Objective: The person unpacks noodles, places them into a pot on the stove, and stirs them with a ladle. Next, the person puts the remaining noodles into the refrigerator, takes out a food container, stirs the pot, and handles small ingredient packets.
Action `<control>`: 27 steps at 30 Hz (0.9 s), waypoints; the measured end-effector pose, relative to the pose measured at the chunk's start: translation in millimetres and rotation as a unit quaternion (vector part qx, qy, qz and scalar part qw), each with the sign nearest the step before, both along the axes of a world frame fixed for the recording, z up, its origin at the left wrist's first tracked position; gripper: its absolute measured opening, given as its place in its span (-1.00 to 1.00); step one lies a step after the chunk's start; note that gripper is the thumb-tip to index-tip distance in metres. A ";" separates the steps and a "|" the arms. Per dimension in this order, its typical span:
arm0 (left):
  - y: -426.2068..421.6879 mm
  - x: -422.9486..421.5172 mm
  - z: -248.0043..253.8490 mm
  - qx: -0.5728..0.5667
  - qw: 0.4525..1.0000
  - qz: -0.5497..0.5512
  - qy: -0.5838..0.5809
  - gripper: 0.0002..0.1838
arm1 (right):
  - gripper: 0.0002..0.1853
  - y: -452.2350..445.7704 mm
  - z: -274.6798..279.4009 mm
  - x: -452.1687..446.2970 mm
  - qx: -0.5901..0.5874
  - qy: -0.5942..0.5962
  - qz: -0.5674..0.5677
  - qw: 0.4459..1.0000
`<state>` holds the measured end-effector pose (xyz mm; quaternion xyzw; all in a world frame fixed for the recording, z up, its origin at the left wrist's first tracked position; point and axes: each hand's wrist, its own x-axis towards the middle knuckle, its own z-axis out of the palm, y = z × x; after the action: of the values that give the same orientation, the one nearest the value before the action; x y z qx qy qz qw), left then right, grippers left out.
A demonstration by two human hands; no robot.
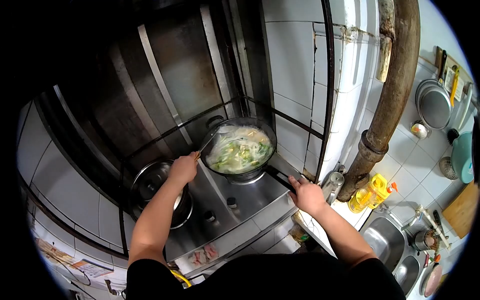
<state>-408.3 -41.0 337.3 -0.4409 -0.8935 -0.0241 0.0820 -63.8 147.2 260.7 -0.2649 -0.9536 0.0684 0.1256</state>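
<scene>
A dark wok sits over the right burner, holding a pale, steaming broth with green leafy vegetables and yellowish pieces. My left hand is closed around the light wooden handle of a spatula. Its metal end reaches into the left side of the wok, and the tip is partly lost in the food and steam. My right hand grips the wok's long black handle on the near right side. Below my left forearm, a lidded pot stands on the left burner, partly hidden by the arm.
Two knobs sit on the steel stovetop. Metal panels and a dark frame enclose the back. To the right are a thick pipe, yellow bottles, a steel sink and hanging strainers.
</scene>
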 end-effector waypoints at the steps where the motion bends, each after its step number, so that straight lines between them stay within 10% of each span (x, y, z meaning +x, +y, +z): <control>1: 1.4 -0.7 -0.3 -0.008 1.000 0.012 -0.008 -0.60 | -0.43 1.1 1.9 0.6 0.001 -0.005 0.006 1.000; 6: 4.6 -23.8 -28.3 0.019 0.983 0.068 -0.168 -0.71 | -0.42 7.6 -2.4 2.7 0.019 0.002 0.032 0.999; 8: 7.8 2.8 -11.2 0.066 0.878 0.167 -0.445 -0.74 | -0.42 8.3 -3.0 2.3 0.019 0.002 0.039 0.999; 15: 14.3 8.4 -19.0 0.181 0.604 0.135 -0.765 -0.71 | -0.42 9.3 0.1 4.7 0.033 -0.013 0.045 0.998; 27: 7.9 49.1 0.6 0.190 0.651 0.087 -0.730 -0.75 | -0.48 10.8 -0.7 4.9 0.015 0.012 0.051 0.999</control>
<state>-359.2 -33.1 338.0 -0.1755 -0.6753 -0.5004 -0.5126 -58.9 157.9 260.0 -0.2135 -0.9651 0.0631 0.1376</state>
